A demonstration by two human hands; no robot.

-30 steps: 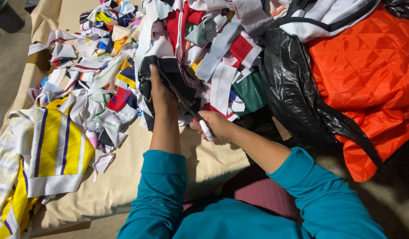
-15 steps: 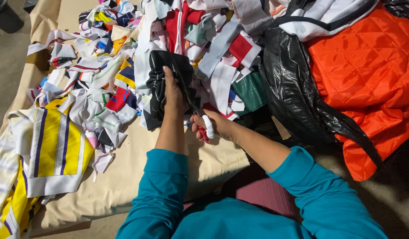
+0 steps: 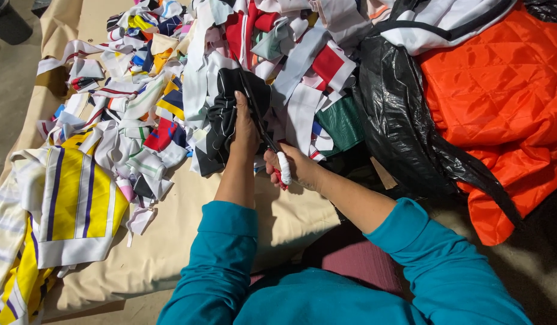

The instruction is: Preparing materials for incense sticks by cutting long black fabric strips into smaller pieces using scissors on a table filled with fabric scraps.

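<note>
My left hand (image 3: pixel 245 129) grips a crumpled piece of black fabric (image 3: pixel 224 117) at the near edge of a heap of cloth scraps. My right hand (image 3: pixel 293 168) is closed on the red and white-wrapped handles of a pair of scissors (image 3: pixel 263 129). Their long dark blades run up and left, beside my left hand and across the black fabric. Both arms wear teal sleeves.
A heap of mixed coloured fabric scraps (image 3: pixel 170 78) covers a beige sheet (image 3: pixel 182 235) on the floor. A yellow, white and purple striped garment (image 3: pixel 62 204) lies at the left. A black plastic bag (image 3: pixel 399 120) and orange quilted fabric (image 3: pixel 501 102) fill the right.
My left hand has lifted the black fabric slightly farther from me. The scissors have followed, their blades now reaching higher across the fabric.
</note>
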